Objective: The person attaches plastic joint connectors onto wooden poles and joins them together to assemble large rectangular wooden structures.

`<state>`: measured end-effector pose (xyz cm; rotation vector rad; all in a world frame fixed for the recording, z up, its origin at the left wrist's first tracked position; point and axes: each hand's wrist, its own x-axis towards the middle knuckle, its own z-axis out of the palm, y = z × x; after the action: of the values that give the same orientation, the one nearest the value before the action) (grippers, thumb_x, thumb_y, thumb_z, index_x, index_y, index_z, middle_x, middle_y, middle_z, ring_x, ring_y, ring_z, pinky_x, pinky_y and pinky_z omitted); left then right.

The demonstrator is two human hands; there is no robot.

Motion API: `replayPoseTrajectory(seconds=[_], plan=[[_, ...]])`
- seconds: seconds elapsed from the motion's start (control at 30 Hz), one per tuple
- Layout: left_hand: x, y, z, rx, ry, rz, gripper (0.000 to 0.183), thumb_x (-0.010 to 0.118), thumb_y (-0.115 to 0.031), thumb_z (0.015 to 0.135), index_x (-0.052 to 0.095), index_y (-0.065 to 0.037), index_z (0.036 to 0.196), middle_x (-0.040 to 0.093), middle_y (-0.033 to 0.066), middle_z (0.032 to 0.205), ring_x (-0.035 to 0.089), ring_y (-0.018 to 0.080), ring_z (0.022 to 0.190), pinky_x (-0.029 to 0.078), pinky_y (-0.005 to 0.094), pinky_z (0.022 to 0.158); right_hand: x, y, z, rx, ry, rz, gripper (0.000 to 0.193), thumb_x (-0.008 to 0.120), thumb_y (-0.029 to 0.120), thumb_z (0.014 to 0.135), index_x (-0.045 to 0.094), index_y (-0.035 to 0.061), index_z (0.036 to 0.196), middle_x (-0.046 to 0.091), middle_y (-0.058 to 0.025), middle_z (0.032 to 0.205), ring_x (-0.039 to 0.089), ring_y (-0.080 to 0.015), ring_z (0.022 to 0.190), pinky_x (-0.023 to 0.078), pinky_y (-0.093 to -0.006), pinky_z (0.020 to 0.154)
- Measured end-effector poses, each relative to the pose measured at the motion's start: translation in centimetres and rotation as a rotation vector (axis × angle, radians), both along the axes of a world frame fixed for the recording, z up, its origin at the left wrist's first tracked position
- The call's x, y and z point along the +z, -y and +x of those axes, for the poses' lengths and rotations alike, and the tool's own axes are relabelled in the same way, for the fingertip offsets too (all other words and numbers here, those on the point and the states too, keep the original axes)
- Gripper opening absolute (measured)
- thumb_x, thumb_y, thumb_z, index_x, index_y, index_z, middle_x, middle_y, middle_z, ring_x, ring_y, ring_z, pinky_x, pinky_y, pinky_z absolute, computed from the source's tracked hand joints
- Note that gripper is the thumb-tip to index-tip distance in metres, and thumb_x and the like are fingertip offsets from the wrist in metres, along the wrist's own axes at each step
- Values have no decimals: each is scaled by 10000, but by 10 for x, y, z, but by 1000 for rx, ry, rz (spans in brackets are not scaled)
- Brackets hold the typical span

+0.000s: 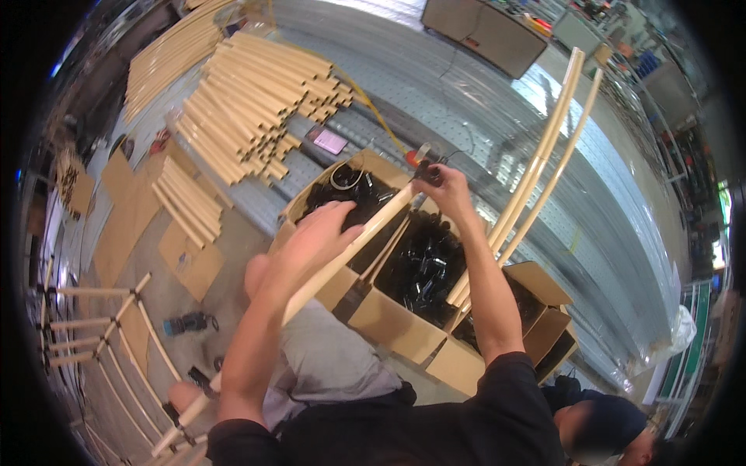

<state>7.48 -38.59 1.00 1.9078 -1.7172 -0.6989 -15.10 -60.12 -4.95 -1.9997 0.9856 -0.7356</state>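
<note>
A long cream tube (350,252) runs slantwise from my lap up over the cardboard boxes. At its upper end, the fingers of my right hand (448,191) are closed round a black pipe joint (422,171). My left hand (320,234) lies along the tube's left side, fingers stretched out and thumb towards the tube; whether its palm touches the tube is hidden. Below the hands stand cardboard boxes (395,311) holding many black fittings (423,262). More black fittings (365,190) fill the box just beyond my left hand.
Cream tubes (249,101) lie stacked at the far left. Long tubes (536,171) lean over the boxes at right. A pink flat object (326,140) rests on grey metal profiles (497,132). On the floor are a drill-like tool (189,323) and a tube frame (89,322). Another person (598,423) is lower right.
</note>
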Motion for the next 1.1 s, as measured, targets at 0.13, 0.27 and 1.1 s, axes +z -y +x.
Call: replayPoseTrajectory(seconds=[0.13, 0.27, 1.1], plan=[[56, -181, 58, 169, -68, 96, 675, 714, -388, 855, 508, -15, 1379, 543, 220, 1380, 518, 357, 1287, 422, 426, 1063, 12, -4, 13, 2, -102, -141, 288, 826, 198, 774, 733, 35, 993, 739, -79, 784, 661, -134, 661, 515, -309, 639], [26, -309, 88, 201, -97, 651, 534, 736, -420, 829, 633, -68, 1217, 661, 224, 1109, 637, 377, 1050, 493, 454, 889, 3, 9, 14, 81, 30, -42, 241, 778, 164, 832, 741, -3, 1002, 745, -54, 795, 651, -92, 715, 498, -269, 662], [-43, -345, 46, 475, 200, 310, 274, 705, -339, 815, 678, -86, 919, 689, 178, 806, 672, 395, 799, 515, 516, 719, 9, 18, 10, -66, 69, -125, 207, 836, 151, 789, 762, -9, 897, 735, -23, 799, 604, -71, 708, 498, -237, 694]])
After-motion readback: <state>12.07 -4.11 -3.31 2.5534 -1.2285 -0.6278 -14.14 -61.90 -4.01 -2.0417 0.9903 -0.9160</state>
